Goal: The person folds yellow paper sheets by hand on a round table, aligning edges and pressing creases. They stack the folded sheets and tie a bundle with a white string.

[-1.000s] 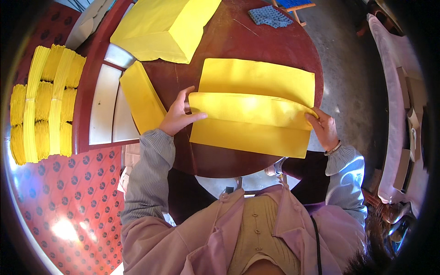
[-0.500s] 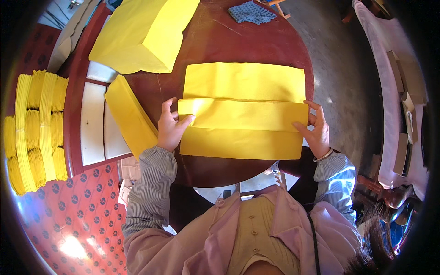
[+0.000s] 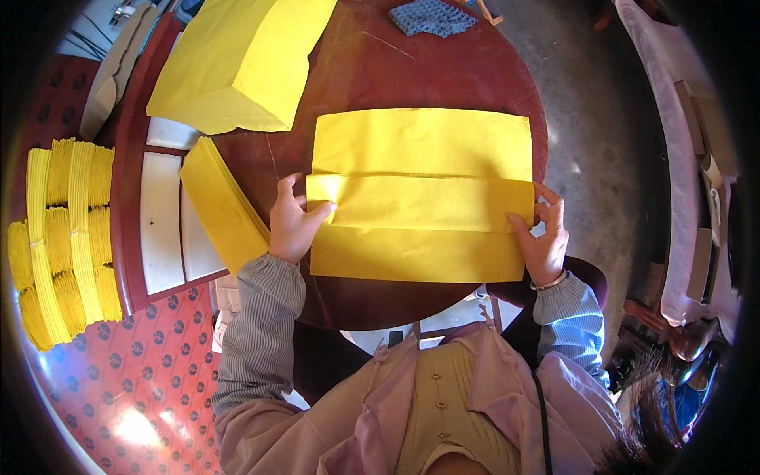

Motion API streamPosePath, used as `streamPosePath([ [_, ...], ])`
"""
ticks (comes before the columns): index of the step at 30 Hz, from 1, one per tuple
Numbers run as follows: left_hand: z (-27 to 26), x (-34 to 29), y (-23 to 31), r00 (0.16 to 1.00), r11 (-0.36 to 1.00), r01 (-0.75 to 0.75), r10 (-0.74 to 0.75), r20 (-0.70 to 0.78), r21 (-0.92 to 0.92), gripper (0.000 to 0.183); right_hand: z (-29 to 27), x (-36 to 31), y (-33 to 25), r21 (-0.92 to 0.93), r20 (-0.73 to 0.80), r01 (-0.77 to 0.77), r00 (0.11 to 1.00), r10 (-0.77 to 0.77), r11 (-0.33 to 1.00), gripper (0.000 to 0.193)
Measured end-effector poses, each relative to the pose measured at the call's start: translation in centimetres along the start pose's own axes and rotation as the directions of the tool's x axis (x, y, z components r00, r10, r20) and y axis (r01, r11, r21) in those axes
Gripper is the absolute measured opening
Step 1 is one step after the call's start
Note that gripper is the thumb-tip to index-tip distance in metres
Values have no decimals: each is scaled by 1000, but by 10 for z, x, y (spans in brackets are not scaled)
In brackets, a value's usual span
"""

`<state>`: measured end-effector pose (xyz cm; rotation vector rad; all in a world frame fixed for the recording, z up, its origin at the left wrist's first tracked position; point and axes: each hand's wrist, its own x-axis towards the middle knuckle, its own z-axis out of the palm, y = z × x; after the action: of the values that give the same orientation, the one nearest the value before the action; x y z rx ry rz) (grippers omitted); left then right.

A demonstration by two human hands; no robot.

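A yellow sheet of paper [image 3: 419,257] lies on the round dark red table, with a long fold running from side to side across it. The folded band [image 3: 423,199] is the part between my two hands. At its left end my left hand [image 3: 293,220] pinches the edge, thumb on top and fingers curled behind. My right hand [image 3: 543,241] grips the right end in the same way, its thumb pressing on the paper. How many layers lie beneath the fold, I cannot tell.
A large stack of yellow paper [image 3: 237,55] stands at the back left. A narrow folded yellow bundle [image 3: 222,206] rests left of my left hand. Several tied yellow bundles [image 3: 63,237] are piled at the far left. A blue knitted cloth [image 3: 432,17] lies at the table's far edge.
The view has shifted slightly. My right hand sits a little lower on the paper's right end. Both hands keep hold of the folded band.
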<state>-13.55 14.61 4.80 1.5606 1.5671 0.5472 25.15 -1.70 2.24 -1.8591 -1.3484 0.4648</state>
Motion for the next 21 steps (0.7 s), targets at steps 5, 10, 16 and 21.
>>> streamPosePath([
  [5, 5, 2, 0, 999, 998, 18, -16, -35, 58, 75, 2, 1, 2, 4, 7, -51, 999, 51, 999, 67],
  [10, 11, 0, 9, 995, 949, 14, 19, -101, 316, 81, 5, 2, 1, 53, -5, -63, 998, 63, 997, 70],
  [16, 21, -4, 5, 967, 905, 11, 99, -236, 426, 78, 6, 3, 2, 80, 11, -55, 998, 54, 995, 66],
  [21, 16, 2, 5, 970, 965, 126, -71, -233, 231, 79, 9, 5, 5, 105, 0, 13, 1000, -13, 994, 68],
])
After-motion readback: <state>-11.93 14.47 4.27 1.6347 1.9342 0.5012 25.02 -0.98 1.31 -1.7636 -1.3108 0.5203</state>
